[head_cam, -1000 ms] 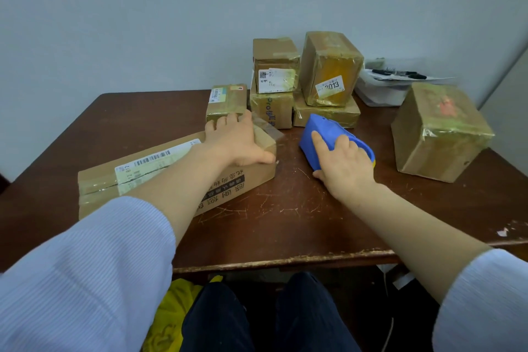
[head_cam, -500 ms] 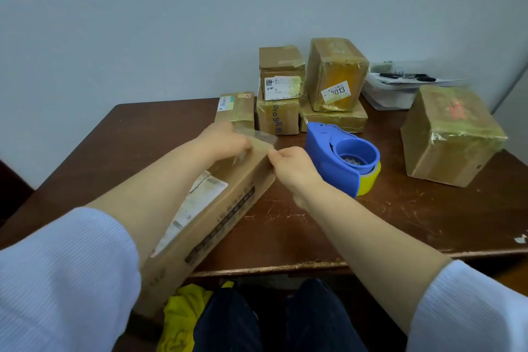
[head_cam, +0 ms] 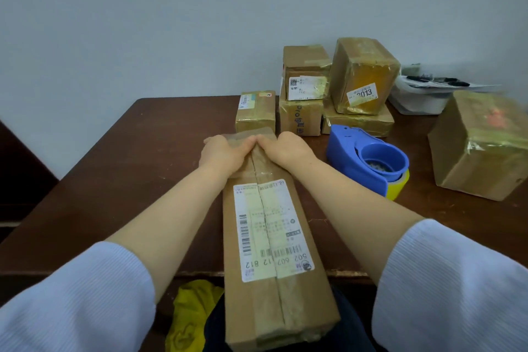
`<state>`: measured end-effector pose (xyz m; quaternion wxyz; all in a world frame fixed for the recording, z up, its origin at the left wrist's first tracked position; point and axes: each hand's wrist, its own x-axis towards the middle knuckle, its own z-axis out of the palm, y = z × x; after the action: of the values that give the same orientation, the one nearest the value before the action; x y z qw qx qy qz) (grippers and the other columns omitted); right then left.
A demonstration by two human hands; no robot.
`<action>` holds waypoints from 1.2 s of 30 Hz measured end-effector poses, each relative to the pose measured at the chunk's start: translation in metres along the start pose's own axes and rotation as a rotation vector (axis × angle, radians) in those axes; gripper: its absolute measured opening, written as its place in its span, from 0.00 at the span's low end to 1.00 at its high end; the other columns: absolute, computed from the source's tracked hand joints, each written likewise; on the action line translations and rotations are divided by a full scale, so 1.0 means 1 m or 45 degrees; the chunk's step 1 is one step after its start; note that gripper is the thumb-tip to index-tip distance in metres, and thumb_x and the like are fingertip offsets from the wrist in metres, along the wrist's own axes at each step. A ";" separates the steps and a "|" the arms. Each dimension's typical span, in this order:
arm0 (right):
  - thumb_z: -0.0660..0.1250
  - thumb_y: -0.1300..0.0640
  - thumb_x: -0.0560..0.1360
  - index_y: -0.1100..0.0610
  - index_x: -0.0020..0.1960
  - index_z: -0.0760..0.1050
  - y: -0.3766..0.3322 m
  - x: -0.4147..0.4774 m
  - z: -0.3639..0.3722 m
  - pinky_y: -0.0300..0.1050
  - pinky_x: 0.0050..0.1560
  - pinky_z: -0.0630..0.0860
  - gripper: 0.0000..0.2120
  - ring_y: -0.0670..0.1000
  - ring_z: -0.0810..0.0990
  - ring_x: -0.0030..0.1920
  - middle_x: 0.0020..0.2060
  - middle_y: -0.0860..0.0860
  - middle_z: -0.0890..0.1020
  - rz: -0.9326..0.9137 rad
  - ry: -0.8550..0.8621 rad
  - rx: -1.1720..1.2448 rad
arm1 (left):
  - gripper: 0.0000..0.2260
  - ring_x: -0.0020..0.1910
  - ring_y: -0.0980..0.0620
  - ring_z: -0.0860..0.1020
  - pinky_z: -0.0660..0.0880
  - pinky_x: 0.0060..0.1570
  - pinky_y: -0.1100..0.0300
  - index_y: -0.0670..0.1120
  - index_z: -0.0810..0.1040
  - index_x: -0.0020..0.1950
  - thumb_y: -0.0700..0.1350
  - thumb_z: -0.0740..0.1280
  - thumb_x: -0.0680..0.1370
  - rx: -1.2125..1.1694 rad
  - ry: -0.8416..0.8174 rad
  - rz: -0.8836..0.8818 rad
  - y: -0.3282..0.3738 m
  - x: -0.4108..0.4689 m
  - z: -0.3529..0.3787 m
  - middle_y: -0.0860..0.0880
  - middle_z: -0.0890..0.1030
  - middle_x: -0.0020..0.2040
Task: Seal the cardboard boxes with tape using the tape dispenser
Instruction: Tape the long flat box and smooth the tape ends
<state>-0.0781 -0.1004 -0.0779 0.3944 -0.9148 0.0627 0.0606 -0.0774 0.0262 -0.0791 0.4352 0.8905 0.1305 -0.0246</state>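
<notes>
The box (head_cam: 271, 226) lies label up, its long axis running near to far, the near end overhanging the desk (head_cam: 143, 157). The left hand (head_cam: 225, 151) and right hand (head_cam: 288, 148) clasp its far end (thumbs touching). The dispenser (head_cam: 368, 160) sits right.

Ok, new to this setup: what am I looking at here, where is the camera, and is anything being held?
No machine: a person's bare hands, filmed by one head-worn camera looking down. The left hand and right hand lie on the far end of a long box, thumbs meeting on its taped seam; fingers are hidden, so no grip can be confirmed. The box overhangs the brown table toward the person. The blue tape dispenser stands unheld at right, taped boxes behind it.
</notes>
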 end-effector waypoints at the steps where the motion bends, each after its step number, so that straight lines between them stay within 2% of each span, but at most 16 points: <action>1: 0.55 0.40 0.79 0.63 0.60 0.73 0.001 0.002 0.001 0.47 0.46 0.71 0.27 0.54 0.75 0.48 0.50 0.55 0.78 -0.016 0.027 -0.052 | 0.43 0.62 0.40 0.74 0.72 0.61 0.46 0.36 0.63 0.72 0.66 0.67 0.70 -0.008 0.009 -0.002 -0.003 0.003 0.002 0.41 0.75 0.64; 3: 0.54 0.40 0.79 0.62 0.54 0.75 0.003 0.004 0.004 0.46 0.43 0.69 0.26 0.54 0.75 0.45 0.43 0.54 0.76 -0.056 0.085 -0.122 | 0.41 0.59 0.41 0.76 0.73 0.59 0.46 0.36 0.64 0.71 0.65 0.66 0.72 -0.004 0.027 0.023 -0.008 0.008 0.004 0.41 0.77 0.60; 5: 0.54 0.43 0.80 0.61 0.48 0.75 0.005 0.006 0.005 0.46 0.41 0.67 0.22 0.54 0.74 0.43 0.40 0.53 0.75 -0.077 0.130 -0.120 | 0.32 0.58 0.40 0.76 0.74 0.58 0.46 0.36 0.68 0.68 0.60 0.64 0.76 -0.009 0.043 0.034 -0.013 0.011 0.004 0.40 0.78 0.60; 9: 0.51 0.53 0.82 0.59 0.36 0.67 0.011 0.005 0.002 0.45 0.43 0.65 0.18 0.56 0.72 0.43 0.38 0.54 0.74 -0.061 0.226 -0.007 | 0.17 0.49 0.42 0.77 0.73 0.49 0.53 0.40 0.76 0.49 0.54 0.61 0.79 -0.277 0.064 0.007 -0.026 0.014 0.001 0.37 0.78 0.55; 10: 0.50 0.55 0.81 0.58 0.34 0.66 0.011 0.005 0.001 0.45 0.43 0.65 0.18 0.57 0.72 0.43 0.37 0.54 0.73 -0.041 0.229 0.031 | 0.16 0.47 0.43 0.76 0.71 0.47 0.54 0.41 0.76 0.48 0.53 0.59 0.79 -0.335 0.058 -0.017 -0.027 0.012 0.000 0.37 0.78 0.55; 13: 0.49 0.47 0.81 0.58 0.36 0.69 0.003 0.004 -0.001 0.45 0.39 0.65 0.21 0.55 0.73 0.39 0.35 0.53 0.74 -0.017 0.170 0.010 | 0.23 0.53 0.44 0.78 0.74 0.56 0.50 0.42 0.75 0.59 0.60 0.59 0.76 -0.492 -0.012 -0.132 -0.022 0.007 -0.002 0.43 0.79 0.55; 14: 0.50 0.42 0.80 0.58 0.37 0.70 0.000 0.004 0.000 0.45 0.35 0.65 0.24 0.54 0.73 0.37 0.35 0.52 0.74 -0.026 0.152 -0.058 | 0.27 0.53 0.43 0.78 0.74 0.57 0.48 0.42 0.74 0.59 0.63 0.62 0.74 -0.497 -0.039 -0.148 -0.020 0.007 -0.002 0.45 0.80 0.55; 16: 0.52 0.38 0.79 0.60 0.38 0.70 -0.004 0.006 0.004 0.44 0.30 0.63 0.26 0.52 0.73 0.35 0.33 0.50 0.73 -0.049 0.151 -0.186 | 0.26 0.51 0.42 0.80 0.76 0.56 0.45 0.41 0.76 0.55 0.62 0.66 0.72 -0.440 -0.029 -0.125 -0.020 0.009 -0.001 0.44 0.81 0.53; 18: 0.54 0.41 0.80 0.59 0.41 0.69 -0.001 0.010 0.006 0.44 0.30 0.62 0.22 0.53 0.73 0.38 0.33 0.50 0.72 -0.041 0.187 -0.171 | 0.22 0.51 0.41 0.79 0.76 0.56 0.45 0.40 0.76 0.56 0.59 0.65 0.75 -0.413 0.000 -0.115 -0.021 0.011 0.001 0.43 0.80 0.53; 22: 0.53 0.54 0.81 0.56 0.31 0.62 0.010 0.010 0.001 0.45 0.30 0.59 0.19 0.51 0.66 0.31 0.29 0.51 0.66 0.009 0.207 0.064 | 0.21 0.59 0.42 0.75 0.71 0.63 0.48 0.41 0.72 0.66 0.53 0.57 0.80 -0.436 -0.030 -0.182 -0.020 0.008 -0.002 0.44 0.76 0.60; 25: 0.53 0.58 0.80 0.57 0.31 0.61 0.003 0.004 -0.008 0.45 0.31 0.59 0.18 0.52 0.65 0.31 0.29 0.51 0.66 0.012 0.217 0.193 | 0.23 0.61 0.43 0.74 0.71 0.63 0.48 0.42 0.69 0.69 0.55 0.54 0.81 -0.433 -0.097 -0.196 -0.008 0.006 -0.016 0.45 0.75 0.63; 28: 0.54 0.54 0.81 0.56 0.28 0.61 -0.028 -0.005 -0.033 0.45 0.31 0.59 0.22 0.50 0.64 0.29 0.26 0.50 0.66 -0.152 0.355 0.338 | 0.21 0.58 0.45 0.76 0.73 0.61 0.48 0.43 0.72 0.66 0.56 0.56 0.80 -0.593 -0.022 -0.049 0.022 0.004 -0.044 0.46 0.78 0.59; 31: 0.53 0.52 0.81 0.56 0.27 0.59 -0.065 -0.018 -0.063 0.45 0.32 0.60 0.24 0.51 0.64 0.29 0.25 0.51 0.65 -0.363 0.501 0.498 | 0.16 0.49 0.46 0.80 0.75 0.56 0.51 0.44 0.77 0.50 0.55 0.59 0.78 -0.731 0.142 0.195 0.059 -0.002 -0.071 0.48 0.79 0.48; 33: 0.51 0.50 0.82 0.56 0.29 0.59 -0.082 -0.029 -0.073 0.44 0.33 0.62 0.23 0.50 0.65 0.31 0.27 0.50 0.65 -0.475 0.591 0.503 | 0.13 0.45 0.50 0.77 0.72 0.52 0.55 0.45 0.76 0.45 0.53 0.60 0.78 -0.810 0.220 0.347 0.079 -0.013 -0.080 0.49 0.77 0.45; 34: 0.51 0.50 0.82 0.56 0.30 0.60 -0.086 -0.034 -0.074 0.44 0.34 0.62 0.23 0.50 0.65 0.31 0.27 0.50 0.67 -0.522 0.627 0.525 | 0.14 0.49 0.51 0.77 0.72 0.57 0.55 0.45 0.79 0.48 0.54 0.60 0.77 -0.846 0.219 0.413 0.084 -0.019 -0.081 0.51 0.79 0.48; 36: 0.52 0.49 0.82 0.60 0.33 0.66 -0.087 -0.042 -0.072 0.46 0.37 0.63 0.23 0.51 0.67 0.33 0.30 0.53 0.70 -0.602 0.679 0.606 | 0.24 0.62 0.51 0.76 0.68 0.67 0.50 0.44 0.78 0.62 0.57 0.61 0.73 -0.930 0.207 0.497 0.086 -0.030 -0.080 0.50 0.79 0.61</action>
<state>-0.1009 -0.0911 0.0401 0.5676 -0.7710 -0.0369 -0.2863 -0.0898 0.0314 0.0414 0.7072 0.6846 -0.0068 0.1764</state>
